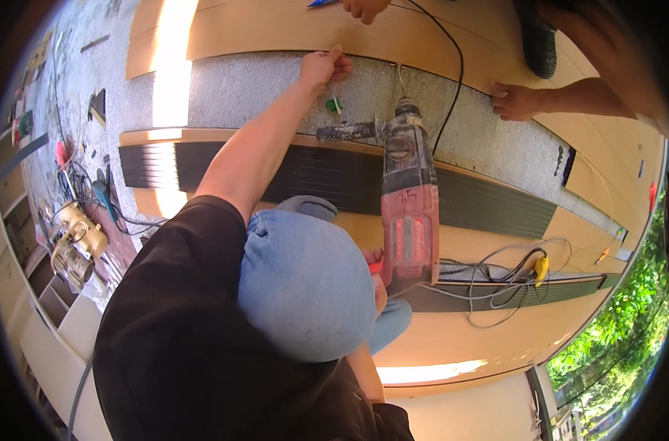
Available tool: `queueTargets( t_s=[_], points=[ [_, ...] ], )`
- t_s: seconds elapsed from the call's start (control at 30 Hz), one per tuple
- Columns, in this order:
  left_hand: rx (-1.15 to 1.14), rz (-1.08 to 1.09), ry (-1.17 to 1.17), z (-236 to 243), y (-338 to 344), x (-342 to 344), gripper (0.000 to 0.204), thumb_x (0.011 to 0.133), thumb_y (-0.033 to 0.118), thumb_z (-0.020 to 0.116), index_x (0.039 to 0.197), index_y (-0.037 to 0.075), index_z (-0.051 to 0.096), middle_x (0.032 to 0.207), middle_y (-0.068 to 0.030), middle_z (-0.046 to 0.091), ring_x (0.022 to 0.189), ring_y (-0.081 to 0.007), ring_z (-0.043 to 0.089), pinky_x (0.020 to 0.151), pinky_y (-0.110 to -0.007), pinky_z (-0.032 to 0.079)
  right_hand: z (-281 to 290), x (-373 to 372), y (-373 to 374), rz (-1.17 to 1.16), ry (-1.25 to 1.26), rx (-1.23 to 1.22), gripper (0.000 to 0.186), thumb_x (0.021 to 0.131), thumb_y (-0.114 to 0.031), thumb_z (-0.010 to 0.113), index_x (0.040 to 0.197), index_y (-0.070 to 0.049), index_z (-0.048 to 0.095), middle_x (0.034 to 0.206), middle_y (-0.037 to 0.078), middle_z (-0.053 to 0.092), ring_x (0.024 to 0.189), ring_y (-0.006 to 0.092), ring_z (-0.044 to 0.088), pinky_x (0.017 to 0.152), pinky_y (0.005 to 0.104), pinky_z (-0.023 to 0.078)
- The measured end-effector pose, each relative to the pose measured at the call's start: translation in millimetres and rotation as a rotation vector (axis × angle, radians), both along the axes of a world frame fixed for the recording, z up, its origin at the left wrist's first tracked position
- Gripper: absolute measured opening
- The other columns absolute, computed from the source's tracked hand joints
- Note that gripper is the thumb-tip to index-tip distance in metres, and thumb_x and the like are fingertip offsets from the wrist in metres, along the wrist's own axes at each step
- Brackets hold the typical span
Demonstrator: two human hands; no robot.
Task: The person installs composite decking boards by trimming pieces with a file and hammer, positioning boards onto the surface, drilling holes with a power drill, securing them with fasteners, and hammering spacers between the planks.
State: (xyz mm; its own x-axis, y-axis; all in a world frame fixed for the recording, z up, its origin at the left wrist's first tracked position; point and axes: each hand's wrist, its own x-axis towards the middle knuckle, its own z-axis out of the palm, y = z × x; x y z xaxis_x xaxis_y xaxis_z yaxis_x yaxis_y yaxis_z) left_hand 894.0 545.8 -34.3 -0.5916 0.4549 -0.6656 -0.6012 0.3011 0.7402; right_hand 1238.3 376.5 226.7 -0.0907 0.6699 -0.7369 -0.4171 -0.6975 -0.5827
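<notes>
My left hand [325, 69] reaches up to the edge of a long tan board [261, 33], its fingers curled and pinching at that edge. My right hand [378, 284], partly hidden by my jeans-covered knee [305, 283], is closed on the handle of a dusty red-and-black rotary hammer [409, 228]. The tool points away from me, its thin bit [399, 77] over the grey concrete strip [261, 95] by the board's edge. A small green object [334, 105] lies on the concrete near my left hand. A dark grooved strip [261, 169] runs beneath the tool.
A co-worker's hands [518, 103] [361, 9] are on or over the boards, a dark shoe [540, 51] beside them. Coiled cables [496, 294] with a yellow plug [541, 272] lie right. Cream machinery [81, 235] and tools sit left. Greenery shows beyond the right edge.
</notes>
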Motion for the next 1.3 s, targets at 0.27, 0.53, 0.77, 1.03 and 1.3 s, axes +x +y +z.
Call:
queueTargets(
  t_s=[0.27, 0.53, 0.77, 1.03, 1.3],
  points=[
    [-0.075, -0.124, -0.024, -3.4, 7.9, -12.4, 0.033, 0.105, 0.038, 0.059, 0.108, 0.006, 0.067, 0.089, -0.0074, 0.073, 0.076, -0.0178, 0.072, 0.065, -0.032, 0.059, -27.8, 13.9, -1.8, -0.064, 0.060, -0.075, 0.061, 0.091, -0.026, 0.061, 0.142, 0.005, 0.045, 0.125, 0.024, 0.061, 0.074, 0.0193, 0.058, 0.071, 0.0325, 0.050],
    [-0.040, -0.085, -0.074, -10.9, 12.2, -5.8, 0.028, 0.106, 0.030, 0.060, 0.109, 0.004, 0.069, 0.090, -0.0066, 0.075, 0.073, -0.0170, 0.071, 0.058, -0.031, 0.052, -15.1, 7.1, -22.6, -0.083, 0.126, 0.025, 0.060, 0.090, -0.030, 0.061, 0.138, 0.004, 0.045, 0.121, 0.023, 0.060, 0.078, 0.0203, 0.059, 0.071, 0.0330, 0.051],
    [0.032, -0.064, -0.039, -17.1, 10.1, -12.3, 0.032, 0.105, 0.029, 0.061, 0.107, -0.001, 0.070, 0.088, -0.0102, 0.075, 0.071, -0.0192, 0.071, 0.063, -0.032, 0.059, -4.7, -20.9, -8.9, 0.025, 0.008, 0.037, 0.063, 0.090, -0.029, 0.062, 0.141, 0.004, 0.043, 0.121, 0.023, 0.060, 0.077, 0.0215, 0.059, 0.072, 0.0344, 0.051],
    [0.022, -0.037, -0.044, -14.0, 11.3, -8.3, 0.034, 0.105, 0.033, 0.063, 0.106, 0.000, 0.069, 0.089, -0.0084, 0.074, 0.072, -0.0168, 0.068, 0.062, -0.030, 0.057, -20.9, -1.9, -11.6, -0.005, 0.082, -0.008, 0.062, 0.090, -0.028, 0.060, 0.141, 0.003, 0.044, 0.123, 0.023, 0.060, 0.076, 0.0215, 0.059, 0.071, 0.0349, 0.049],
    [0.047, -0.035, -0.083, -8.1, 6.7, -4.3, 0.039, 0.104, 0.034, 0.065, 0.110, -0.004, 0.069, 0.090, -0.0131, 0.074, 0.076, -0.0205, 0.072, 0.068, -0.033, 0.061, -7.5, -7.3, -28.5, -0.051, 0.081, -0.037, 0.060, 0.085, -0.027, 0.064, 0.137, -0.002, 0.047, 0.128, 0.014, 0.056, 0.120, 0.0250, 0.052, 0.110, 0.0429, 0.039]
  ],
)
